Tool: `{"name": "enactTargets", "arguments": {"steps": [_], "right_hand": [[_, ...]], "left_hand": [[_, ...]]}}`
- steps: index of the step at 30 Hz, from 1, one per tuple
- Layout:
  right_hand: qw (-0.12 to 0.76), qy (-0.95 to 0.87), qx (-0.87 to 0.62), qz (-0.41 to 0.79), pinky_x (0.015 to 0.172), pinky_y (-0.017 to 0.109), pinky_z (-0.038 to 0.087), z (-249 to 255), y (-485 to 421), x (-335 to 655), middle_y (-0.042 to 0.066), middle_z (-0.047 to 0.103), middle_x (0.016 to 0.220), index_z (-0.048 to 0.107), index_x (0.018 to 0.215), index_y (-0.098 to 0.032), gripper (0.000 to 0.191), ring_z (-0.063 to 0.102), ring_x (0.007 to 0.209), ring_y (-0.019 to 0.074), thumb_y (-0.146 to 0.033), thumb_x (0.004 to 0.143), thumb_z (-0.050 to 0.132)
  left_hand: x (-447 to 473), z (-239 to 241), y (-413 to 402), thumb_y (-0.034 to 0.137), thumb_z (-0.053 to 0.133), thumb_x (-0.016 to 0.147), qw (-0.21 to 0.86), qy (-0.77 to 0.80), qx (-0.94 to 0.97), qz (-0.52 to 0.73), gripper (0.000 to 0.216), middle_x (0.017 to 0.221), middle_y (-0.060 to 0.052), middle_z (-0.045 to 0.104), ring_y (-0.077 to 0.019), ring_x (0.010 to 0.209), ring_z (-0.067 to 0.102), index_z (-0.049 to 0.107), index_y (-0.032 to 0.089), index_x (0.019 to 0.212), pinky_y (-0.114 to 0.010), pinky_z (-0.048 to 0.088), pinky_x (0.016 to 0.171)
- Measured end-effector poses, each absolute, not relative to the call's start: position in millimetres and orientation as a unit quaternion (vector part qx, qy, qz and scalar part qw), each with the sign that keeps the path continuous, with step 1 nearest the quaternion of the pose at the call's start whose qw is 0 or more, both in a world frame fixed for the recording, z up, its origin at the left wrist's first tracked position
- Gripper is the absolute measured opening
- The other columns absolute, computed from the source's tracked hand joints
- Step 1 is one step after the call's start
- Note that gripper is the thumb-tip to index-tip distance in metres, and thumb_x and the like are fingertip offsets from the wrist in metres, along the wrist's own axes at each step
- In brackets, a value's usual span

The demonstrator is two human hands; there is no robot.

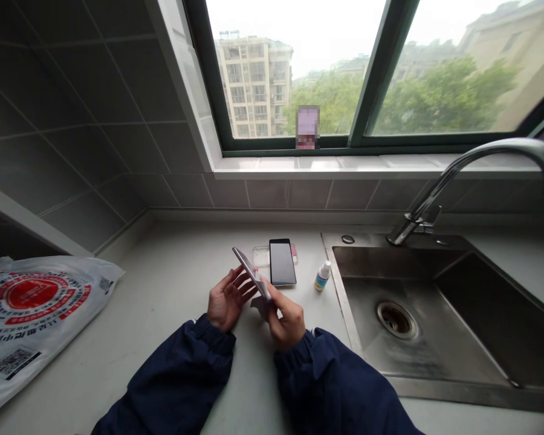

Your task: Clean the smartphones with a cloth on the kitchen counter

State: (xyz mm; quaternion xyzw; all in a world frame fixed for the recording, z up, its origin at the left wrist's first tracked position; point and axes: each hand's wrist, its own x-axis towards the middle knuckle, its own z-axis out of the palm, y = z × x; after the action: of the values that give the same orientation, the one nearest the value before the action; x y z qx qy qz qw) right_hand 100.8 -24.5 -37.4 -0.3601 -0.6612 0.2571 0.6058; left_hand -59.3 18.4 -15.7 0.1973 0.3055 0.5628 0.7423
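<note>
A slim phone (249, 269) is held tilted above the counter, edge toward me. My right hand (286, 317) is closed around its lower end, with a small grey cloth (259, 305) pressed under the fingers. My left hand (225, 299) is open beside the phone, palm up and fingers stretched toward it; whether the fingertips touch it I cannot tell. Just beyond, a second phone (282, 263) lies screen up on the counter, partly over a clear phone case (262, 255) with a pink patch. To its right stands a small white spray bottle (323, 275) with a blue and yellow label.
A steel sink (336, 284) with a curved chrome faucet (439, 175) takes up the right side. On the left, a white plastic bag (72, 284) with red print lies on the pale counter (154, 302). A tiled wall and window (299, 72) rise behind.
</note>
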Motion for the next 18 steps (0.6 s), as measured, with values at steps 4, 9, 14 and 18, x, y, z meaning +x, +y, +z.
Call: {"name": "enactTargets", "arguments": {"steps": [4, 9, 14, 18], "right_hand": [[0.636, -0.499, -0.408, 0.425, 0.09, 0.036, 0.058, -34, -19, 104, 0.004, 0.076, 0.106, 0.071, 0.119, -0.021, 0.032, 0.073, 0.097, 0.0249, -0.032, 0.091, 0.063], [0.658, -0.341, -0.356, 0.569, 0.094, 0.036, 0.056, -37, -4, 109, 0.007, 0.076, 0.108, 0.072, 0.11, -0.016, 0.041, 0.071, 0.1, 0.0243, -0.041, 0.078, 0.078], [0.635, -0.297, -0.32, 0.637, 0.09, 0.04, 0.059, -43, 1, 107, 0.01, 0.074, 0.114, 0.067, 0.115, -0.016, 0.052, 0.071, 0.103, 0.0274, -0.048, 0.075, 0.078], [0.605, -0.279, -0.295, 0.685, 0.086, 0.041, 0.061, -45, 0, 105, 0.01, 0.075, 0.109, 0.066, 0.113, -0.016, 0.054, 0.072, 0.099, 0.029, -0.048, 0.071, 0.081]], "left_hand": [[-58, -16, 21, 0.032, 0.058, 0.091, 0.706, 0.381, 0.21, 0.558, 0.037, 0.115, -0.014, 0.069, -0.0247, 0.098, 0.07, 0.062, 0.015, 0.123, -0.038, 0.057, 0.089], [-57, -17, 22, 0.03, 0.066, 0.087, 0.68, 0.387, 0.222, 0.581, 0.032, 0.117, -0.011, 0.068, -0.0241, 0.099, 0.07, 0.065, 0.018, 0.117, -0.037, 0.06, 0.085], [-58, -21, 25, 0.026, 0.074, 0.082, 0.69, 0.345, 0.197, 0.606, 0.02, 0.11, -0.005, 0.072, -0.0207, 0.098, 0.07, 0.069, 0.019, 0.1, -0.034, 0.059, 0.085], [-55, -25, 23, 0.035, 0.078, 0.078, 0.696, 0.319, 0.218, 0.605, 0.038, 0.113, -0.007, 0.072, -0.0216, 0.099, 0.07, 0.067, 0.019, 0.11, -0.032, 0.058, 0.084]]}}
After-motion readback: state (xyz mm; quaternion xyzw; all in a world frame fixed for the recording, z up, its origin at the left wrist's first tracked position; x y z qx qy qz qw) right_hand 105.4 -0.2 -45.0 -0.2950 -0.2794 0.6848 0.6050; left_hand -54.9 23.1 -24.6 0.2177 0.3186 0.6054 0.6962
